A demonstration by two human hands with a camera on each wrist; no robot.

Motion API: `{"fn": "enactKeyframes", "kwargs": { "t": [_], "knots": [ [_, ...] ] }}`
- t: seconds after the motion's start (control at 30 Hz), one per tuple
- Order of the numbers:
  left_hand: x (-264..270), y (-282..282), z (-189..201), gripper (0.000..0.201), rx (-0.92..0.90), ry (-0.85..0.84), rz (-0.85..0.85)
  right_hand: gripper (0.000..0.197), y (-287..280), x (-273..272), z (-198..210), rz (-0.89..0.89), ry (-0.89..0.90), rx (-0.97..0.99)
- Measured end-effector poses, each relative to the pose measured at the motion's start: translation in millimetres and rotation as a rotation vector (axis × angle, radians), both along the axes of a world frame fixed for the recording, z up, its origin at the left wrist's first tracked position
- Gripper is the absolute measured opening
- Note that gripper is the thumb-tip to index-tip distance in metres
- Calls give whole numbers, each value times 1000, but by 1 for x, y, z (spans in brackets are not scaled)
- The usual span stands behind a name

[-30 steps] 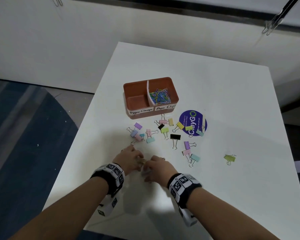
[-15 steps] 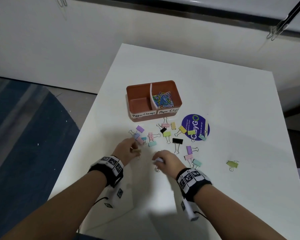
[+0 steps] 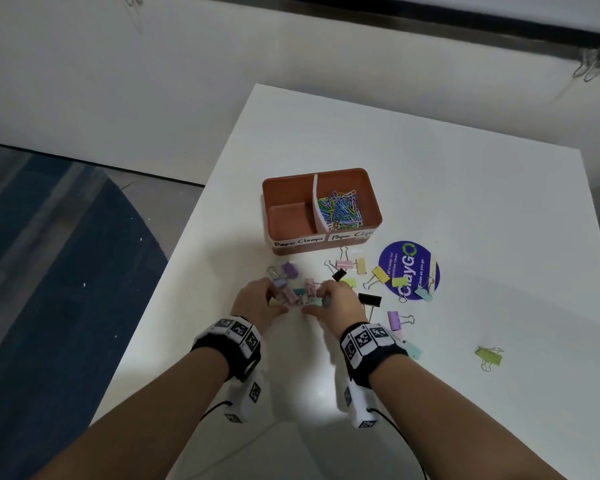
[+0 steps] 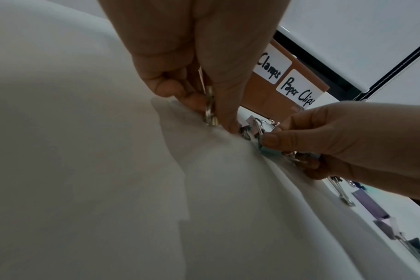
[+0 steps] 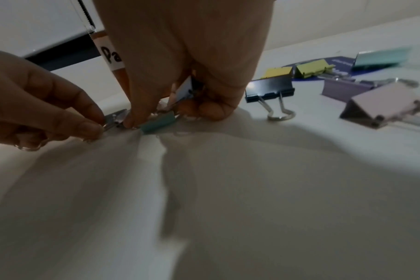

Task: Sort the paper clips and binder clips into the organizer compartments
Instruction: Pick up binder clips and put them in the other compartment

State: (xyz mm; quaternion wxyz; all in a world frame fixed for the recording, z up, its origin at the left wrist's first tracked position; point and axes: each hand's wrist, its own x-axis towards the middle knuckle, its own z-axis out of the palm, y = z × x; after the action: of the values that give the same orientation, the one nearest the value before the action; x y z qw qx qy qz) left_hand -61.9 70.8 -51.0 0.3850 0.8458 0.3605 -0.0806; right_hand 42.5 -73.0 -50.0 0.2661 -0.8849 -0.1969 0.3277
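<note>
The brown organizer stands mid-table. Its left compartment, labelled "Paper Clamps", is bare; the right one holds coloured paper clips. Pastel binder clips lie scattered in front of it. My left hand and right hand are both down on a small cluster of these clips. In the left wrist view my left hand pinches a binder clip by its metal handles. In the right wrist view my right hand curls round a pale clip, and one finger presses a teal binder clip on the table.
A black binder clip, a purple one and yellow ones lie right of my hands. A green clip sits alone at the far right. A round purple sticker lies beside the organizer. The white table drops off at its left edge.
Both hands moved forward from the near table area to the cluster of pastel clips in front of the organizer, after parting briefly with a clip in each.
</note>
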Motion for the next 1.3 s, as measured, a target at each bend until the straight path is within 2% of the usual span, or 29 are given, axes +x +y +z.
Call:
{"fn": "enactKeyframes", "kwargs": {
  "t": [0.2,0.43,0.6,0.8,0.93,1.07,1.17,1.23,1.3],
  "knots": [
    [3,1,-3,21,53,-1,-67,27,-5,2,-3,66,25,15],
    [0,-3,-1,17,82,33,-149,21,-28,2,-2,47,112,40],
    [5,0,21,19,68,-8,-148,23,-33,12,23,67,68,99],
    [39,27,75,17,37,-191,-34,17,15,50,83,63,-37,292],
    [75,49,100,18,4,-256,92,13,58,72,104,44,-140,327],
    [96,58,107,16,-75,-306,132,32,86,82,108,42,-127,324],
    [97,57,102,22,-23,-289,107,41,87,82,105,59,-110,320],
    [88,54,97,22,17,-289,73,32,78,80,100,54,-108,359],
    [75,52,89,18,42,-302,30,13,62,77,90,39,-57,395]
  ]
}}
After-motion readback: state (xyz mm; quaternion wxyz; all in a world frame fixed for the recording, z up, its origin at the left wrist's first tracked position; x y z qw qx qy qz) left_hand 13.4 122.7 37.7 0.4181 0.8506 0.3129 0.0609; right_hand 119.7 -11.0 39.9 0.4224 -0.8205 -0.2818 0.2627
